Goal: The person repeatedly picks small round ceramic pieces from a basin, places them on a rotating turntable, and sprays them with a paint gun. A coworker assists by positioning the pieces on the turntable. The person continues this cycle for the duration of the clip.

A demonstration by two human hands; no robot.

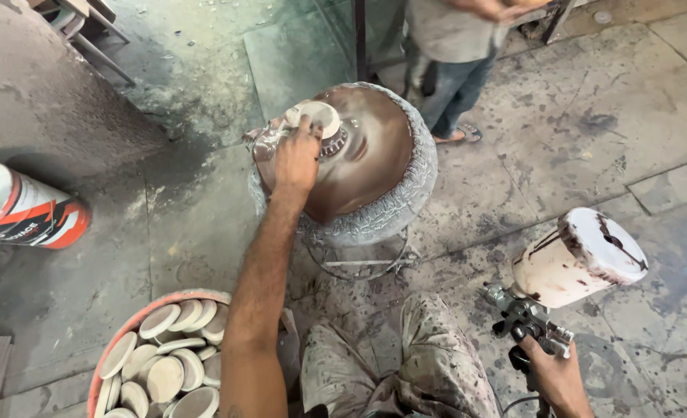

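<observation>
Head view looks down past the person's paint-spattered trousers to a stained concrete floor. The left hand reaches forward, arm stretched out, and its fingers close on a pale round disc, which sits on a small hub near the middle of a brown, paint-coated turntable. The turntable is tilted toward the camera and ringed by a rough grey rim; it rests on a wire stand on the floor. Crumpled plastic film lies just beside the hand at the turntable's left edge.

The right hand is low at the lower right, clamped around the grip of a spray gun. The gun's off-white cup, streaked with dark paint, stands above it, tilted, well apart from the turntable.

At the lower left, under the left arm, a reddish tub holds many more pale discs, stacked on edge and overlapping. Farther left a white and orange can lies on its side. Beyond the turntable another person stands in jeans and sandals; what that person's hands hold is probably cut off by the frame edge, so I cannot tell.
</observation>
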